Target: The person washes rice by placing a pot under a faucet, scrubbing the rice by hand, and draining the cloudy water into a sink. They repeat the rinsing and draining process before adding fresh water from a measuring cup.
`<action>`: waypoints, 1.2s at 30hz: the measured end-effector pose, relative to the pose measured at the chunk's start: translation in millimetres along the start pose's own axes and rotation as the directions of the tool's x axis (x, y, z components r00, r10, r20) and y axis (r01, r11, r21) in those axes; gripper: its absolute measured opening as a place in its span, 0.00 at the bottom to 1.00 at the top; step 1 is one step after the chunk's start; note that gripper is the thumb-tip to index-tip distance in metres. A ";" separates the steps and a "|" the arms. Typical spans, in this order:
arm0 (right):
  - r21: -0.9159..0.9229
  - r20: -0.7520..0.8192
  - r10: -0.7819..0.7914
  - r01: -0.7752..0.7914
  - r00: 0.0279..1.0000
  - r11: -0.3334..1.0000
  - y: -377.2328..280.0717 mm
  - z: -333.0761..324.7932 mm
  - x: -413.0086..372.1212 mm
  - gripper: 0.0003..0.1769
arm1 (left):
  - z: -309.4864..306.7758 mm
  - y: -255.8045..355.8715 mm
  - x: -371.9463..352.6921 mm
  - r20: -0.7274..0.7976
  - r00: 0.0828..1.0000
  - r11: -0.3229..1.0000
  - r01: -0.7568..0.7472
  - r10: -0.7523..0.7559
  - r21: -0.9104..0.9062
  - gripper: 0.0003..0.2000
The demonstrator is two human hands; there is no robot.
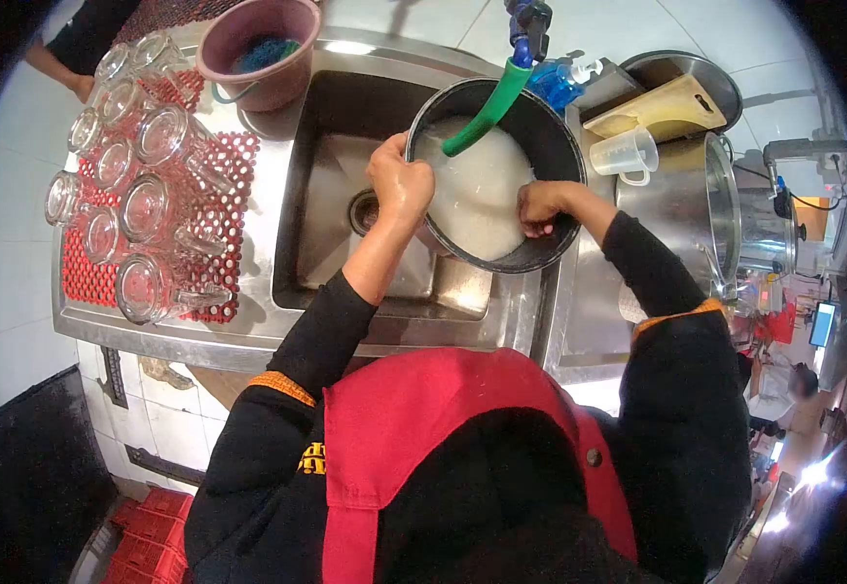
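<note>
Rinsing white rice [477, 195] in round black metal pot [552, 131], apparently midway, undrained (green hose [486, 107] inserted): left hand [401, 183] clamping rim, right hand [540, 206] curled inside.

readable text: none | yellow mark [312, 457] on black top [248, 477]: too blurred to read; screen [821, 323]: illegible

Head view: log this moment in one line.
left hand holds rim of round black pot | right hand inside pot, at white contents | green hose enters pot | pot over steel sink
</note>
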State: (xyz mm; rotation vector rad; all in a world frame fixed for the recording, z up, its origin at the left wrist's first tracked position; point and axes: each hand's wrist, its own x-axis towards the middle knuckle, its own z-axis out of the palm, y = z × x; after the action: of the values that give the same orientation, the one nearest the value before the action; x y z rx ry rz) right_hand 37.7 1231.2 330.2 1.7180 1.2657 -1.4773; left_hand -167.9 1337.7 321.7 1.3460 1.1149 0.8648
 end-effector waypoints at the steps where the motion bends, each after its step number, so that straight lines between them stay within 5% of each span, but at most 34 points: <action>1: 0.000 -0.001 -0.001 0.001 1.000 1.000 11.3 -2.1 11.8 0.10 | 1.6 -3.1 1.3 -0.007 1.000 1.000 -0.010 0.010 -0.012 0.16; 3: -0.079 -0.244 -0.050 0.032 0.968 0.996 4.3 -9.1 9.6 0.10 | 1.8 -1.4 2.2 -0.015 1.000 0.999 -0.023 0.023 -0.025 0.16; 4: 0.123 -0.294 0.008 0.029 0.956 0.992 4.9 -11.8 3.4 0.10 | 0.6 -1.9 1.5 -0.010 1.000 0.999 -0.020 0.019 -0.026 0.16; 5: 0.122 -0.292 0.006 0.031 0.956 0.992 6.8 -11.7 5.3 0.10 | -1.6 0.6 0.3 -0.004 1.000 1.000 -0.016 0.016 -0.026 0.16; 7: -0.003 0.025 -0.506 0.506 0.862 0.863 11.8 -9.8 7.5 0.10 | -5.4 6.5 -0.9 0.017 1.000 1.000 -0.006 0.006 -0.010 0.16; 8: 0.252 0.127 -0.298 0.260 0.946 0.932 8.3 -3.4 12.5 0.10 | -6.1 8.2 -1.6 0.037 0.999 1.000 0.002 -0.003 0.003 0.16; 9: 0.252 0.127 -0.298 0.260 0.946 0.932 7.1 -4.1 14.8 0.10 | -5.1 8.4 -2.1 0.037 0.999 1.000 0.002 -0.002 0.003 0.16; 10: -0.193 -0.075 -0.236 0.218 0.969 0.957 5.2 -6.1 17.8 0.09 | -4.3 8.7 -2.4 0.026 0.999 1.000 0.023 -0.023 0.003 0.16; 11: -0.582 -0.283 -0.257 0.048 0.924 0.812 2.0 -9.6 18.6 0.09 | -4.2 8.7 -1.6 0.013 0.999 0.999 0.042 -0.042 0.003 0.16; 12: -0.630 -0.385 -0.382 0.063 0.840 0.774 -1.8 -18.3 21.0 0.15 | -4.7 6.8 -0.2 0.009 0.999 0.999 0.041 -0.042 0.005 0.16; 14: -0.035 -0.624 -0.216 0.249 0.751 0.968 -32.4 -28.3 18.6 0.15 | -4.8 1.1 1.6 0.011 0.999 0.999 0.050 -0.050 0.014 0.16; 15: 0.284 -0.670 -0.158 0.447 0.725 0.848 -48.3 -24.7 23.4 0.13 | -4.7 0.2 1.9 0.011 0.999 0.999 0.045 -0.045 0.019 0.16; 16: 0.541 -0.694 -0.087 0.597 0.715 0.592 -62.4 -23.1 27.9 0.12 | -4.6 -0.2 2.1 0.012 0.999 0.999 0.045 -0.045 0.000 0.15; 17: 0.540 -0.696 -0.089 0.602 0.712 0.589 -74.1 -24.8 35.4 0.12 | -4.8 0.4 2.1 0.013 0.999 0.999 0.046 -0.046 -0.020 0.15; 19: 0.764 -0.644 -0.137 0.640 0.753 -0.073 -89.0 -27.5 57.5 0.08 | -2.6 4.9 -0.3 0.043 0.996 0.979 0.081 -0.075 -0.189 0.12; 20: 0.762 -0.647 -0.137 0.643 0.750 -0.075 -88.6 -29.7 76.7 0.08 | -1.6 6.9 -1.0 0.080 0.992 0.927 0.124 -0.102 -0.353 0.08; 21: 0.772 -0.630 -0.178 0.585 0.756 -0.248 -84.8 -33.3 100.7 0.07 | -1.3 4.1 0.4 0.080 0.992 0.928 0.120 -0.097 -0.353 0.08; 22: 0.763 -0.615 -0.223 0.500 0.756 -0.410 -83.4 -35.6 113.6 0.07 | -1.1 -2.5 1.8 0.040 0.998 0.972 0.049 -0.041 -0.232 0.08; 23: 0.763 -0.616 -0.224 0.500 0.755 -0.409 -87.8 -33.8 110.0 0.07 | -1.3 -6.3 2.8 0.006 1.000 0.994 -0.018 0.018 -0.104 0.08; 25: 0.662 -0.693 -0.264 0.447 0.671 -0.601 -97.8 -27.4 96.1 0.06 | -3.1 -2.0 1.2 0.000 1.000 0.996 -0.027 0.027 -0.082 0.07; 30: 0.666 -0.722 -0.246 0.553 0.647 -0.501 -100.1 -19.1 57.2 0.07 | -2.6 -2.6 1.7 -0.005 1.000 0.998 -0.020 0.020 -0.059 0.06; 32: 0.660 -0.741 -0.219 0.627 0.635 -0.415 -100.7 -13.3 34.3 0.08 | -2.9 1.1 0.4 0.084 0.990 0.951 0.133 -0.114 -0.279 0.10; 34: 0.761 -0.647 -0.132 0.647 0.751 -0.049 -91.1 -10.1 24.9 0.10 | -6.5 8.1 -2.9 0.085 0.989 0.970 0.137 -0.123 -0.200 0.11; 35: 0.759 -0.649 -0.132 0.649 0.749 -0.051 -86.5 -11.1 17.8 0.10 | -7.9 12.3 -3.9 0.086 0.988 0.982 0.141 -0.131 -0.123 0.11; 36: 0.589 -0.685 -0.169 0.675 0.708 0.444 -81.5 -12.1 9.6 0.10 | -6.7 7.7 -2.1 0.086 0.988 0.983 0.139 -0.129 -0.122 0.11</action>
State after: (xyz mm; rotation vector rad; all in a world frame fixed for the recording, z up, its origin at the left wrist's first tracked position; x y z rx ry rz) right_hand -30.2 1278.2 338.0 2.7295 1.5171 -2.2592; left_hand -173.9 1338.2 330.1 1.1757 1.0592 0.7655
